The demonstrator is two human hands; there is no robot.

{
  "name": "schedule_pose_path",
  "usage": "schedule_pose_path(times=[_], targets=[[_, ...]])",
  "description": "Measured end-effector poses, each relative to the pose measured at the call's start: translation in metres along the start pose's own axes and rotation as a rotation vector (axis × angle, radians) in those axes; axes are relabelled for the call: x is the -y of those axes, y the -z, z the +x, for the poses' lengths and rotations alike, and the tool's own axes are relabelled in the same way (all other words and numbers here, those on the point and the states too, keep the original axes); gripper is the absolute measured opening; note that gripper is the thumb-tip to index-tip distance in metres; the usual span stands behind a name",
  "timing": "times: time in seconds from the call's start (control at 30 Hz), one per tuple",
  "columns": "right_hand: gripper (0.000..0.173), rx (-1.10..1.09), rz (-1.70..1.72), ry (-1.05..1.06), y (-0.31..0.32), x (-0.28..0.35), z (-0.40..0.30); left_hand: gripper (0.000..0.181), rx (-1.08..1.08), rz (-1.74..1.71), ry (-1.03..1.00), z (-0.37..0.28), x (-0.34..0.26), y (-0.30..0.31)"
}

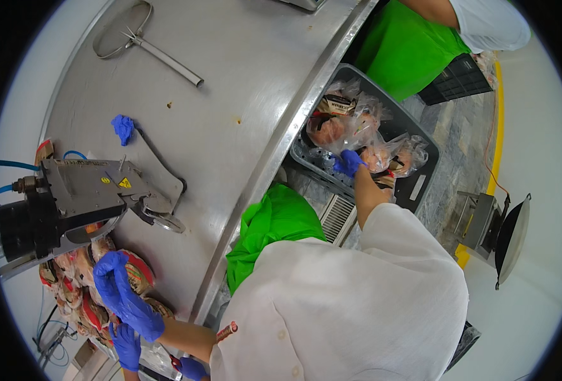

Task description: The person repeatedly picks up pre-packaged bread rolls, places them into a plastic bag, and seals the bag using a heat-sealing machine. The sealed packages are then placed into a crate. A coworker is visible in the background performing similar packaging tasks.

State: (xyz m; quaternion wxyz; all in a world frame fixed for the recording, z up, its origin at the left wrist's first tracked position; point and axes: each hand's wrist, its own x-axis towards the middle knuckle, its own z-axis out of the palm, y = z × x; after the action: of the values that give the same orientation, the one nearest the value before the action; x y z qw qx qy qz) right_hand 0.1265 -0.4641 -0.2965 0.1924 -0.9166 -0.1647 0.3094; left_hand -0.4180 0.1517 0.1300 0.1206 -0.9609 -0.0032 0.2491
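Note:
My left hand [123,295], in a blue glove, is over a heap of bagged whole poultry [90,309] on the steel table [223,109]. Its fingers are curled, and whether something is between them is hard to see. Just above it is a clip-sealing machine [81,200] with a curved metal guide. My right hand [351,163], also gloved in blue, reaches down into a grey perforated crate [416,190]. Its fingers close on the loose film of a clear plastic bag [357,135] of pale poultry. More bagged birds [407,155] lie beside it.
A metal hoop tool with a tubular handle [169,62] and a crumpled blue glove [123,128] lie on the table. A co-worker's green apron [404,52] is beyond the crate. Another person's gloved hands [126,346] work beside the heap. A black crate [457,81] stands on the floor.

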Motion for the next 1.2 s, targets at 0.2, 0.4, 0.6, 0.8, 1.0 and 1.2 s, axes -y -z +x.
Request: schedule_pose_path(times=[0.2,0.4,0.6,0.8,1.0,1.2], targets=[[0.018,-0.388,0.507,-0.289,0.119,0.127,0.013,0.015,-1.0,-1.515,0.253,0.279,-0.156,0.185],[0.017,-0.326,1.051,0.109,0.247,0.29,-0.137,0.043,-0.8,-1.156,-0.267,0.361,-0.208,0.218],[0.02,-0.091,1.211,0.465,0.243,0.391,-0.143,0.055,-0.794,-1.478,-0.286,0.418,-0.244,0.202],[0.026,0.285,0.953,0.712,0.187,0.412,-0.009,0.037,-0.545,-1.501,0.163,0.461,-0.168,0.15],[0.038,-0.916,0.009,0.895,0.213,0.431,0.0,0.04,-0.69,-1.409,0.414,0.501,-0.141,0.119],[0.051,0.101,0.166,0.368,0.199,0.393,0.035,0.042,-0.605,-0.891,0.289,0.495,-0.13,0.155]])
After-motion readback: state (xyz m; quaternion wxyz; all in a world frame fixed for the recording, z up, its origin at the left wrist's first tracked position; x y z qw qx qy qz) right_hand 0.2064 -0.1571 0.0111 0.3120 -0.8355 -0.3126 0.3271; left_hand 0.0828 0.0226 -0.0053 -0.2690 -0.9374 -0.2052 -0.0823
